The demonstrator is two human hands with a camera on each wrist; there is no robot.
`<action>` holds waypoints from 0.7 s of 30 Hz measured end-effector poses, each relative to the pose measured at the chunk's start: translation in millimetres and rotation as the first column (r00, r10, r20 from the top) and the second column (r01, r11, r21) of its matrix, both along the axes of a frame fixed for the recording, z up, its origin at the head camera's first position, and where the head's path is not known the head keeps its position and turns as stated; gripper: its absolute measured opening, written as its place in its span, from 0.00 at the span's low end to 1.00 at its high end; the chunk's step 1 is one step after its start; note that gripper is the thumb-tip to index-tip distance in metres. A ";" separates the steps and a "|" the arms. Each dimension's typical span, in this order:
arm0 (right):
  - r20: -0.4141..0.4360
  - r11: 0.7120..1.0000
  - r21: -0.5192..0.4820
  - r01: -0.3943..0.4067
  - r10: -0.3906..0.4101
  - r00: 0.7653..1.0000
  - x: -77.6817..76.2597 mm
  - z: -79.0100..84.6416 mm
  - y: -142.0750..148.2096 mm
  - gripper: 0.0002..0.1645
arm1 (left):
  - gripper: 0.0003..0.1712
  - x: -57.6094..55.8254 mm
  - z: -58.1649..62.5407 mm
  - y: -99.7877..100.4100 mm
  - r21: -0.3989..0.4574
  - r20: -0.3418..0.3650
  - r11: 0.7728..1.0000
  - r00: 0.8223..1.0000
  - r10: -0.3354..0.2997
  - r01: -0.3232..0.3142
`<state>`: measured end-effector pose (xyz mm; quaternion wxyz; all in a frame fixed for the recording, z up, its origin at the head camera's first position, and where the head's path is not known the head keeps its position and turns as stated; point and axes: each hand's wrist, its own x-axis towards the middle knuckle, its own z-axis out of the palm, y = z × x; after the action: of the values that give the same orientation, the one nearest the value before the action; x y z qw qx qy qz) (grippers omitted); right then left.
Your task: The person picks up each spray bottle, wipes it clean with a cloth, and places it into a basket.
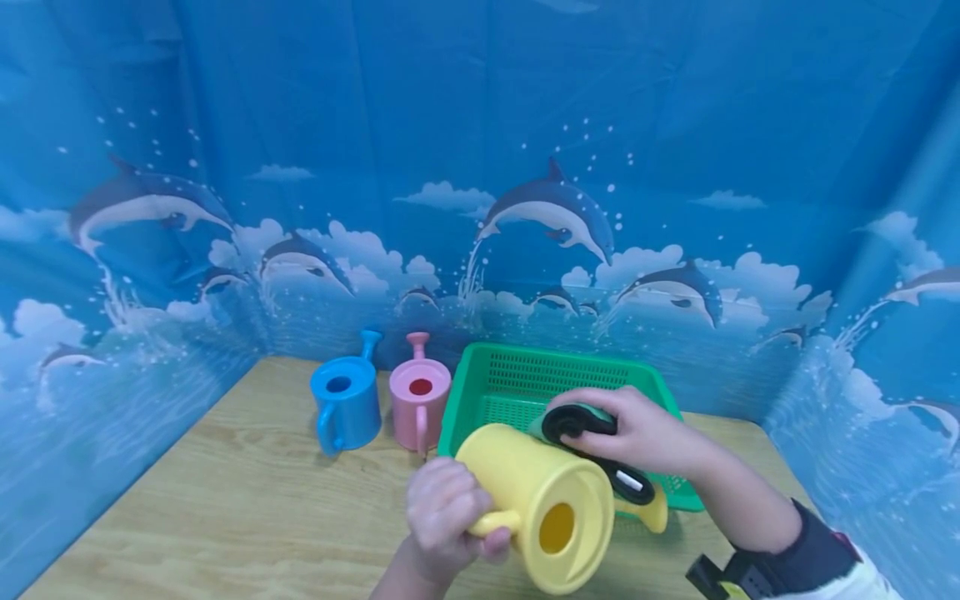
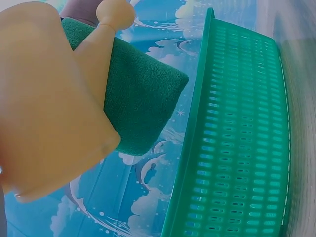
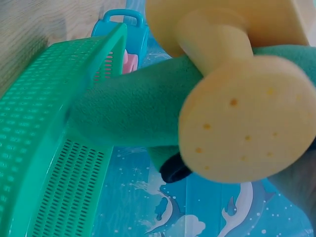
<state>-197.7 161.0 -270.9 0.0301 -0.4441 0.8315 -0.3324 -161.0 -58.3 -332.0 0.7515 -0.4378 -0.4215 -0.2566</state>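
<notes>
My left hand [image 1: 447, 510] grips the handle of a yellow watering can [image 1: 513, 467], held tipped on its side above the table with its round opening facing me. Its spout points right, and the perforated rose [image 3: 247, 121] fills much of the right wrist view. In my right hand [image 1: 656, 433] is a cleaning brush [image 1: 576, 423] with a black handle and a fuzzy green pad [image 2: 143, 94]. The pad lies along the far side of the can, beside the spout, partly hidden by the can in both wrist views.
A green perforated basket [image 1: 558, 354] stands behind the can and both hands. To its left are an upright pink watering can [image 1: 408, 425] and an upright blue one [image 1: 360, 417] on the wooden table [image 1: 225, 492]. A dolphin-print curtain [image 1: 450, 125] surrounds the table.
</notes>
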 end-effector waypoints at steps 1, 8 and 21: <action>-0.006 1.000 -0.005 0.013 -0.013 1.000 1.2 0.2 0.8 0.17 | 0.29 -0.1 -0.1 0.5 0.000 0.006 1.000 1.000 -0.004 0.004; 0.001 0.990 -0.089 0.109 -0.109 0.994 4.2 -0.6 9.4 0.16 | 0.29 1.5 0.1 3.9 -0.001 0.038 1.000 0.999 -0.024 0.024; 0.350 0.667 -0.378 0.642 -0.539 0.766 4.5 -2.2 42.8 0.21 | 0.30 0.9 -7.8 3.1 0.078 0.159 0.994 0.983 -0.089 0.077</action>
<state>-193.2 203.8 -273.1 -0.1035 -0.1047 0.8138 -0.5622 -160.1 -55.3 -339.8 0.7187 -0.4055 -0.4530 -0.3374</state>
